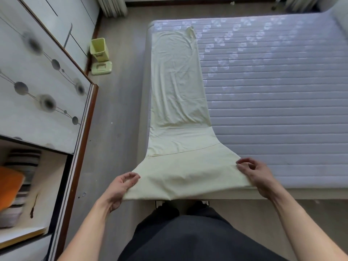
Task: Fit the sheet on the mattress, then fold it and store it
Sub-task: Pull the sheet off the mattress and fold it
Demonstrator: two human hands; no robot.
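Note:
A pale yellow sheet (177, 95), folded into a long narrow strip, lies along the left side of the bare grey quilted mattress (273, 81). Its near end is lifted and stretched wide over the bed's foot edge. My left hand (120, 187) grips the near left corner of the sheet with curled fingers. My right hand (254, 174) pinches the near right corner, just above the mattress edge. The far end of the strip reaches almost to the mattress's far left corner.
A white wardrobe (37, 81) with a dotted pattern stands at the left, its lower compartment (24, 187) open and holding folded striped and orange linen. A green bin (98, 48) and a lid (101, 67) sit on the wood floor (120, 110) between wardrobe and bed.

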